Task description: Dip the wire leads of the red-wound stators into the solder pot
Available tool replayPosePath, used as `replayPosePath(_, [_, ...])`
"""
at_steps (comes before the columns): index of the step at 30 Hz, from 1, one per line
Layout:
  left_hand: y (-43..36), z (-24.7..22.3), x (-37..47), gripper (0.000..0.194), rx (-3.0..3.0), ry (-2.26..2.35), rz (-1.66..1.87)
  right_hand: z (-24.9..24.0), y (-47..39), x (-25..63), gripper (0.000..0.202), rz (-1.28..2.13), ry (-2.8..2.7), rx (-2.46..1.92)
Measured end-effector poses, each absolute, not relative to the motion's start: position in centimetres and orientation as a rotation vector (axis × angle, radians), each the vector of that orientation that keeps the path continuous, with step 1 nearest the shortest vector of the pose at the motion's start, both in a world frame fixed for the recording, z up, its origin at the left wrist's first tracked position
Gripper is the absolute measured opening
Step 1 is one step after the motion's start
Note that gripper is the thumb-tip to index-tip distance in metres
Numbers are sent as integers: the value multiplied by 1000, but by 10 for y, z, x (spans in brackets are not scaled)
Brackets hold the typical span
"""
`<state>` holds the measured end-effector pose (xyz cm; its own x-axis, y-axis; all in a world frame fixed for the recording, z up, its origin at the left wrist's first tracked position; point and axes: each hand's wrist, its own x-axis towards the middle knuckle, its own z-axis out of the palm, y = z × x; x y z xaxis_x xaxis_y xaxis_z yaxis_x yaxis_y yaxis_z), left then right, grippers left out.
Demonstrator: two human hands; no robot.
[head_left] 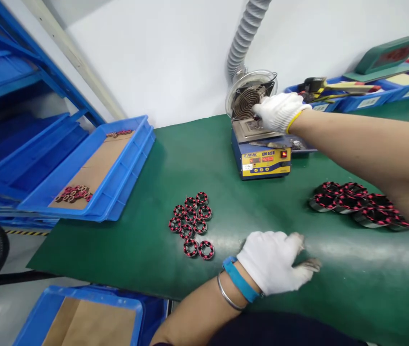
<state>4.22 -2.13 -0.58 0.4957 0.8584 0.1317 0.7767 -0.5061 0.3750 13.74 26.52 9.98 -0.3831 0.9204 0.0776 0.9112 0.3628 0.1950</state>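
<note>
My right hand [279, 111], in a white knit glove with a yellow cuff, is closed above the metal top of a blue and yellow solder pot [261, 153]. Something small and dark shows at its fingertips, too hidden to name. A metal tool with a flat blade [268, 144] lies on the pot's front edge. Gloved in white too, my left hand [272, 262] rests on the green table with thumb and finger apart, holding nothing visible. Left of it sits a group of motor stators [190, 216] with red windings. More stators [355, 202] are clustered at the right, partly behind my right forearm.
A blue tray [117, 180] at the left holds stators on cardboard. A fume hose [244, 43] and round fan guard [250, 98] rise behind the pot. Blue bins [366, 102] with pliers line the back right. Another blue bin [137, 312] stands below the front edge.
</note>
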Motion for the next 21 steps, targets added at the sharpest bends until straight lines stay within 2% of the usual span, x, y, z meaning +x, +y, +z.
replayPosePath(2, [-22,-5,43,38,2479,1386,443,101,265,137,38,322,2552,1734])
replayPosePath(6, [-21,-10,44,38,2467,1440,606,111,269,137,54,281,2561,1811])
replayPosePath(11, [-18,-14,43,47,2352,1542,932,122,252,141,55,204,2523,2118])
replayPosePath(13, [-16,-12,42,51,2232,1583,1020,123,234,144,60,95,2530,2200])
replayPosePath(18, [-13,-6,38,58,1920,1609,1098,119,185,150,60,-361,2509,2179])
replayPosePath(21, [-11,-6,37,59,1757,1599,1098,114,170,152,56,-495,2529,2150])
